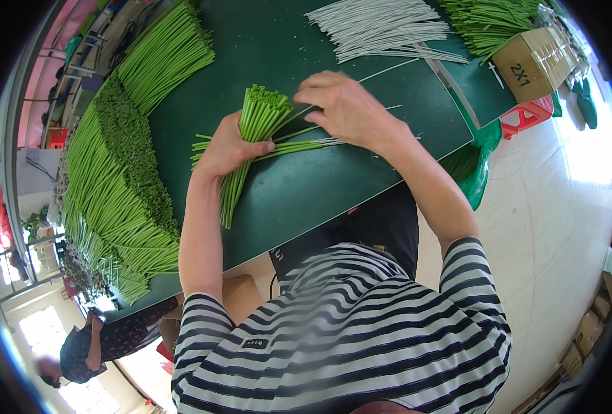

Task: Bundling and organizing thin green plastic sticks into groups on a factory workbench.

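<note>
Bundle [261,119]: thick sheaf of green stems, held tilted over the table [306,196], inward of the near edge; ends massed at the top, spread more loosely below the grip
Left hand [232,146]: closed round the middle of the bundle, with thumb laid across the front
Right hand [351,109]: half open, with fingers curved and parted from the thumb, just beside the top of the bundle; a little blurred, with no stem clearly seen in its grasp
Loose stems [288,148]: lying beneath the bundle, with pale ends toward the right edge of the table
White rods [378,27]: heaped near the far edge, with a few straying rightward
Big pile [109,200]: green stems, banked along the left edge down toward the near left corner
Carton [537,65]: brown, at the right edge, close to a red stool [528,117]
Bundle spill: could fan out or shed stems, most likely from a slackened thumb or too much bulk for one palm
Bundle top: might turn uneven, from a push on one side only
Loose-stem snag: might get dragged or scattered, from crossing so closely under the bundle
Near edge: possible drop to the floor, from stems slipping out low
</note>
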The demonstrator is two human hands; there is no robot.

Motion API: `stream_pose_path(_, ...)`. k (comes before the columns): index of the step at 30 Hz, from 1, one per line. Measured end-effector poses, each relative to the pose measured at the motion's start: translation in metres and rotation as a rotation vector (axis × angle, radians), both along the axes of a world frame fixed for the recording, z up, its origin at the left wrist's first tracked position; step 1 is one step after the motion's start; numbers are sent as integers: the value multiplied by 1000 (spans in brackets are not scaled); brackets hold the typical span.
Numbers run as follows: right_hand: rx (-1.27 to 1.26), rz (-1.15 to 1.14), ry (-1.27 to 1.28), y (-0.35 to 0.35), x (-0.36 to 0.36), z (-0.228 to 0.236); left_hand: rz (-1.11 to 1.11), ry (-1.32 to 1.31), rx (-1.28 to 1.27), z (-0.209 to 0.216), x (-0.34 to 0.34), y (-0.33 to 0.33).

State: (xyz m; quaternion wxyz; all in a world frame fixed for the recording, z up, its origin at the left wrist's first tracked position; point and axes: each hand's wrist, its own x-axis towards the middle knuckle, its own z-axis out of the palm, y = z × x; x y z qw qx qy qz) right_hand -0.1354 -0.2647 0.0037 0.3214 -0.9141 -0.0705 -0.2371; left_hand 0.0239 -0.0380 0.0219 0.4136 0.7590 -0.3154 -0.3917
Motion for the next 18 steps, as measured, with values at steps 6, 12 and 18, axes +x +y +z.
stream_pose_path(6, -250, -197, -2, -41, -20, -4, -4, 4, -13, 3, -1, -1)
stream_pose_path(12, -212, 5, 40, -28, -4, 1, -39, -64, 16, 4, -3, -3)
stream_pose_path(18, -59, 8, 206, 10, 4, -2, -56, -90, -17, 0, -5, -3)
